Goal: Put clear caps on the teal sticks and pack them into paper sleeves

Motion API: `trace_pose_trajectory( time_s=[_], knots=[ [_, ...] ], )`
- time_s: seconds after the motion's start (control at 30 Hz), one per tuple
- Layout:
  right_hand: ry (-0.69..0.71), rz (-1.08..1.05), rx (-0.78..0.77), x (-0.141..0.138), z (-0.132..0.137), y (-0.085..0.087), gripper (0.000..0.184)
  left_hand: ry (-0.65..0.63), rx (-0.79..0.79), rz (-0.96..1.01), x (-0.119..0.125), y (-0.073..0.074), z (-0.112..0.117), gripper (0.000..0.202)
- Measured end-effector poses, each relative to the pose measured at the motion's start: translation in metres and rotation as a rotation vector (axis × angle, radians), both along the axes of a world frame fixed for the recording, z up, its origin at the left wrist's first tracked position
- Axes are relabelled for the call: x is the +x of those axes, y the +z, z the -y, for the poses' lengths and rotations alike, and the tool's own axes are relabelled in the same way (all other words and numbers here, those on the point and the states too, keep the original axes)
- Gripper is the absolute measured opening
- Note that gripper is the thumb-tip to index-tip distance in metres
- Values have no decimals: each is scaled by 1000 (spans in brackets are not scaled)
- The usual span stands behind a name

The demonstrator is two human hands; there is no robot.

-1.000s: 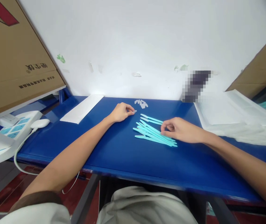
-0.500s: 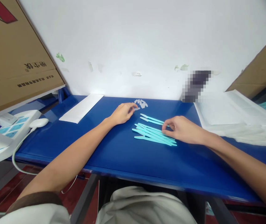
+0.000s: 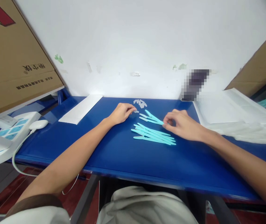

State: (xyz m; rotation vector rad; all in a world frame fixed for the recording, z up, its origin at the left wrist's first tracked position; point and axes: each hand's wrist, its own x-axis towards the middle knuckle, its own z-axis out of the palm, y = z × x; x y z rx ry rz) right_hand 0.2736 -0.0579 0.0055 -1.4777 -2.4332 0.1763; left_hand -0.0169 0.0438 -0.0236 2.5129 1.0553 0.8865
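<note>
My left hand (image 3: pixel 123 113) is closed in a pinch above the blue table, with a small translucent blade cap (image 3: pixel 136 111) at its fingertips. Just beyond lies a little heap of similar pale caps (image 3: pixel 141 103). My right hand (image 3: pixel 182 124) pinches the near end of a slim turquoise eyebrow razor (image 3: pixel 152 116), its far tip pointing up and left toward the caps. Under and beside that razor lie two more with pale tips (image 3: pixel 144 119), partly hidden by my fingers. Nearer to me, several turquoise razors (image 3: pixel 153 135) rest in a loose, overlapping pile.
A white strip (image 3: pixel 81 109) lies on the blue table (image 3: pixel 123 155) at left, beside a white power strip (image 3: pixel 18 130) with a cable. Stacked clear plastic bags (image 3: pixel 238 115) occupy the right. A cardboard box (image 3: pixel 18 56) stands at left; a white wall (image 3: pixel 123 37) closes the back.
My right hand has moved slightly up and away from the pile, and a razor now angles up from its fingers. My left fingers have closed more, the cap still at their tips.
</note>
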Motion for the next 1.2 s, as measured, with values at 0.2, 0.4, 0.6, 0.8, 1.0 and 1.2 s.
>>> trace_pose_trajectory(
  time_s=[0.2, 0.4, 0.6, 0.8, 1.0, 1.2],
  knots=[
    [-62, -155, 41, 8, -7, -6, 23, -24, -228, 254, 4, -1, 1, 30],
    [-73, -186, 77, 11, -11, -6, 27, -34, -345, 304, 6, -1, 4, 30],
    [-31, -112, 173, 15, -16, -10, 30, -46, -319, 302, 8, -3, 5, 33],
    [-4, -106, 165, 18, -18, -13, 31, -32, -320, 319, 8, -3, 3, 37],
    [-9, -118, 158, 16, -16, -11, 33, -33, -349, 376, 10, -4, 5, 38],
    [-11, -157, 161, 11, -12, -8, 30, -73, -312, 410, 17, -1, 9, 32]
  ],
)
